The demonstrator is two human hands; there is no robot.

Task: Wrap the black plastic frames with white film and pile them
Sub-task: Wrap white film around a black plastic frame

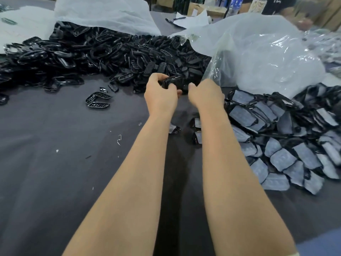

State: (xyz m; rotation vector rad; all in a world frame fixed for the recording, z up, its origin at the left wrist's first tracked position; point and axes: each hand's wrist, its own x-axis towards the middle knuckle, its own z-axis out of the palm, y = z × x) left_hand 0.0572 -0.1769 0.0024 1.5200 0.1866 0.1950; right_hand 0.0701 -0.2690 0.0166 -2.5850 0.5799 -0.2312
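A black plastic frame (173, 82) is held above the dark table (55, 172), just in front of the big heap of unwrapped frames (103, 52). The left hand (160, 93) is curled round its left end, fingers closed on it. The right hand (204, 93) is bunched at the right end; whether film is pinched there cannot be told.

The frame is judged light, stiff and glossy, likely slippery, with thin ribs that could snap if twisted. It is best gripped by the outer rim at both ends.

The pile of wrapped frames (287, 145) lies right of the heap, under a clear plastic bag (258, 52). A few loose frames (97, 100) sit left of the hands. The table is covered in dark cloth, with small scraps. The room is a cluttered workshop with boxes behind the heap.
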